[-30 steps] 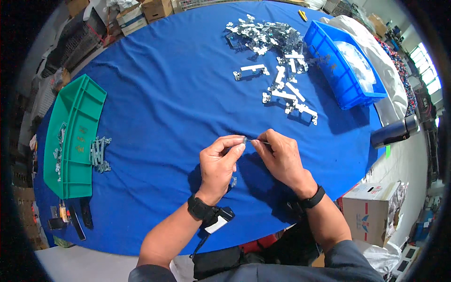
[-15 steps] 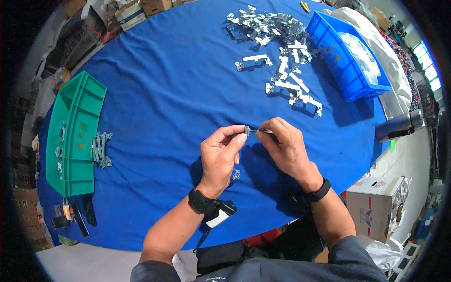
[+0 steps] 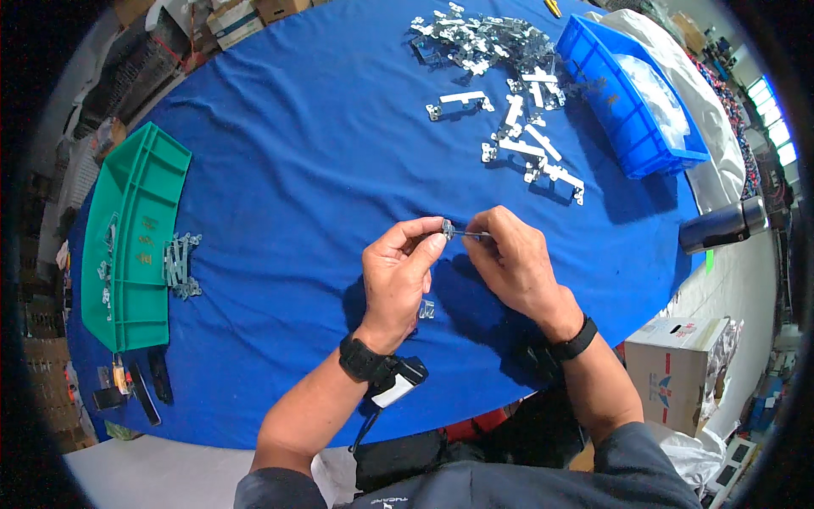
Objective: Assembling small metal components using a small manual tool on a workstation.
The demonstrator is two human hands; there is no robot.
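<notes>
My left hand (image 3: 396,270) pinches a small metal fitting (image 3: 448,228) between thumb and forefinger, above the middle of the blue cloth. A thin dark metal rod (image 3: 469,234) runs from that fitting into the closed fingers of my right hand (image 3: 515,265); its other end is hidden in the grip, so I cannot tell what kind of tool or part it is. The rod's tip meets the fitting. Below my left hand, a small clear or shiny piece (image 3: 426,310) lies on the cloth.
Metal brackets (image 3: 483,42) are heaped at the far right, with several loose nearer. Beside them stands a blue crate (image 3: 632,127) holding a plastic bag. At left are a green bin (image 3: 127,288) and stacked brackets (image 3: 181,265). A dark bottle (image 3: 721,226) lies at the right edge.
My right hand has rolled slightly and risen a little, and more of the thin rod shows between the hands. My left hand keeps its pinch on the fitting almost unmoved.
</notes>
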